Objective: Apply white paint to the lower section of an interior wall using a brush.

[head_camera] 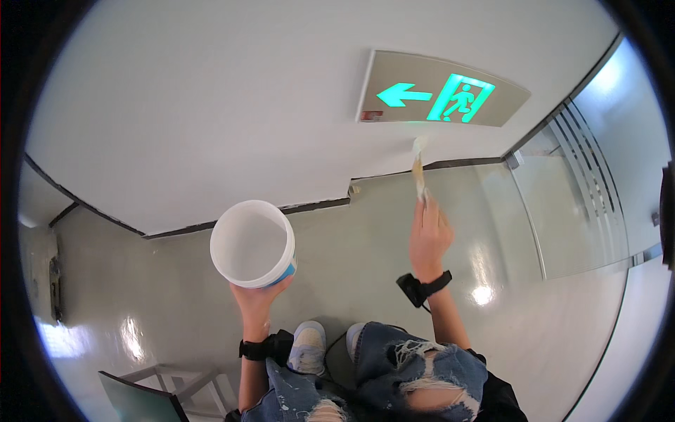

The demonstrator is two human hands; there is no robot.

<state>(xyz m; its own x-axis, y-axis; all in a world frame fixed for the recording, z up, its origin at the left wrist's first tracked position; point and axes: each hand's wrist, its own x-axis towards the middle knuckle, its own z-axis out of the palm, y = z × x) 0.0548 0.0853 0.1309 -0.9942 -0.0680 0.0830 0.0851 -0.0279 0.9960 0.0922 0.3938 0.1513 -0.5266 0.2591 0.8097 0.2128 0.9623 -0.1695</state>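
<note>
My left hand (257, 306) grips a white plastic bucket (252, 243) from below and its near side. The bucket tilts so that its mouth faces me, and its inside looks white; I cannot tell whether any paint lies in it. A blue label shows on its lower right side. Out in front, my right hand (431, 232) holds a paintbrush (418, 171) by its handle, with white stuff on it. The brush's pale tip is at the white wall (211, 105), just below a lit green exit sign (443, 89). Whether the bristles press on the wall is hard to tell.
A dark baseboard (316, 204) steps along the wall's foot. To the right stands a glass door (575, 205) with striped frosting. A small table or stool with a grey frame (195, 387) is at the lower left. The floor (343, 253) is glossy.
</note>
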